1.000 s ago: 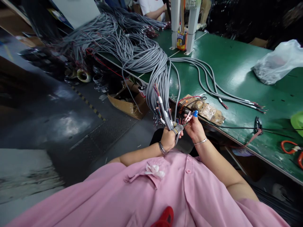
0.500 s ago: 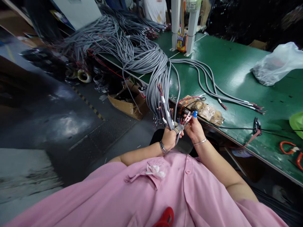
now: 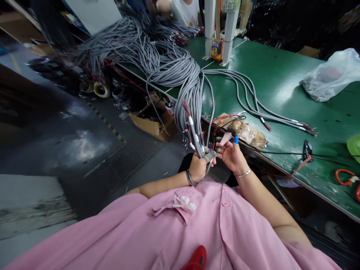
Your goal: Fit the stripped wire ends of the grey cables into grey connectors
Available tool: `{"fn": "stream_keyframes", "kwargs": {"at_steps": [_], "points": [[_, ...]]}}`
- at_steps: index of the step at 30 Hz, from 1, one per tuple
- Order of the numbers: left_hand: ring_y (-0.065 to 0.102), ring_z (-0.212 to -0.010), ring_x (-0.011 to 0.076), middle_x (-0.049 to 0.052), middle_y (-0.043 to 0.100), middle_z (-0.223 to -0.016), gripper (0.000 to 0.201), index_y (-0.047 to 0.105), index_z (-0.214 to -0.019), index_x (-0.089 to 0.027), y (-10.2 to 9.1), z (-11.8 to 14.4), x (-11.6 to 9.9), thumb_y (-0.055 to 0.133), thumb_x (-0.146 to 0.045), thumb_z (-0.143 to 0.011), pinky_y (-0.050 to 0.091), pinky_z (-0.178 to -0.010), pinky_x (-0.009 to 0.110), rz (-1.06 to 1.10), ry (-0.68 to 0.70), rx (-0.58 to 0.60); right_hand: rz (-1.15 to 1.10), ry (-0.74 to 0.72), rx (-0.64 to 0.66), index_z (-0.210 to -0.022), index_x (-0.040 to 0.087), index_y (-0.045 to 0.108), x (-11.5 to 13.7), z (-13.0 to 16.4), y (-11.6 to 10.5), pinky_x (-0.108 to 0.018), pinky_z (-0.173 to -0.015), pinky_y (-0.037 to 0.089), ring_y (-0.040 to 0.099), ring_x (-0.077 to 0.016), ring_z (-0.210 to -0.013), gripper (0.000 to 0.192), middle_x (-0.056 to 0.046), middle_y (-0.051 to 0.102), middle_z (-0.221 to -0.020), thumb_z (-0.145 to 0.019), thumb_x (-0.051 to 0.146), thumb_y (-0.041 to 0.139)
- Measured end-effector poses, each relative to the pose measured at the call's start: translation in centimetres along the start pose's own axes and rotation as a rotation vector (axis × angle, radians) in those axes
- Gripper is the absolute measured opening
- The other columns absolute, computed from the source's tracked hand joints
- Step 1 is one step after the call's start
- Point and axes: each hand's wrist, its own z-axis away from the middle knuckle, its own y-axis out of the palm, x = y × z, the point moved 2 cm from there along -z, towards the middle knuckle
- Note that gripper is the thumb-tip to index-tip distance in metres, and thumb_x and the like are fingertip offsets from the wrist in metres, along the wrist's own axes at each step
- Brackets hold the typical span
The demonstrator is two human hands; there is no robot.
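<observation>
My left hand grips the ends of several grey cables that hang off the edge of the green table. Coloured wire ends stick out above its fist. My right hand, with a blue cover on one fingertip, touches those wire ends from the right; its fingers pinch at the thin wires. A large bundle of grey cables runs from my hand up across the table's far left part.
Several loose cables lie across the table. A brown taped block sits at the table edge, a plastic bag far right, red-handled tool at right. White posts stand behind. A cardboard box is on the floor. Another person works at the far end.
My hands stay together at the cable ends; the right hand's fingers have shifted slightly along the wires. The view has tilted a little. The far person has moved.
</observation>
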Motion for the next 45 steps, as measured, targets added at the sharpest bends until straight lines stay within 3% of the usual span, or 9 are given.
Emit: {"fn": "stream_keyframes", "kwargs": {"at_steps": [4,9,19,29,33,39,45], "points": [[0.053,-0.045,0.0096,0.0,0.059,-0.053,0.029,0.056,-0.064,-0.016,-0.5,0.0,0.5,0.074,-0.039,-0.069,0.04,-0.044,0.021,-0.012,0.006,0.003,0.183,0.051,0.063,-0.085,0.018,0.066,-0.1,2.1,0.0,-0.026,-0.061,0.05,0.059,-0.0126,-0.065,0.043,-0.003,0.067,-0.079,-0.069,0.057,0.072],[0.053,-0.046,0.0091,0.0,0.061,-0.055,0.029,0.058,-0.065,-0.015,-0.7,0.0,1.2,0.07,-0.041,-0.074,0.041,-0.046,0.021,-0.148,0.047,0.083,0.424,-0.123,-0.043,-0.079,0.019,0.065,-0.3,3.3,0.9,-0.022,-0.054,0.041,0.051,-0.0086,-0.054,0.022,0.003,0.059,-0.061,-0.073,0.038,0.074],[0.059,-0.048,0.0132,0.005,0.064,-0.056,0.033,0.061,-0.066,-0.013,-0.7,-0.6,-0.9,0.071,-0.044,-0.071,0.046,-0.049,0.024,-0.322,-0.143,0.409,0.647,-0.202,0.035,-0.075,0.02,0.066,0.9,3.7,2.1,-0.026,-0.051,0.041,0.055,-0.0121,-0.051,0.02,0.001,0.063,-0.058,-0.077,0.04,0.07],[0.057,-0.046,0.0114,0.003,0.063,-0.055,0.029,0.06,-0.065,-0.013,-0.1,-0.2,0.1,0.073,-0.039,-0.07,0.047,-0.048,0.024,-0.069,-0.047,0.172,0.525,-0.23,-0.143,-0.072,0.019,0.064,-0.2,3.8,1.5,-0.023,-0.052,0.038,0.05,-0.0093,-0.051,0.023,0.002,0.061,-0.058,-0.075,0.04,0.072],[0.056,-0.044,0.0116,0.002,0.062,-0.053,0.029,0.057,-0.064,-0.014,-0.1,-0.3,-0.3,0.075,-0.037,-0.067,0.045,-0.045,0.023,-0.018,-0.074,0.119,0.368,-0.147,-0.094,-0.077,0.019,0.066,-0.1,3.4,0.3,-0.025,-0.059,0.047,0.053,-0.0091,-0.057,0.025,0.001,0.063,-0.068,-0.073,0.043,0.073],[0.053,-0.041,0.0101,0.0,0.059,-0.05,0.03,0.055,-0.063,-0.015,0.2,-0.8,-0.8,0.077,-0.034,-0.063,0.04,-0.04,0.021,0.03,-0.11,0.128,0.185,-0.047,-0.16,-0.086,0.018,0.068,1.0,1.5,-1.5,-0.023,-0.052,0.051,0.053,-0.0084,-0.053,0.048,-0.002,0.065,-0.074,-0.078,0.065,0.057],[0.05,-0.039,0.0094,0.0,0.057,-0.048,0.029,0.054,-0.061,-0.015,0.8,-1.2,-0.6,0.076,-0.034,-0.065,0.037,-0.039,0.02,0.015,-0.103,0.159,0.231,-0.02,-0.213,-0.081,0.019,0.063,1.7,-0.3,-0.2,-0.021,-0.046,0.049,0.051,-0.0082,-0.048,0.046,0.0,0.063,-0.069,-0.074,0.064,0.063]]}}
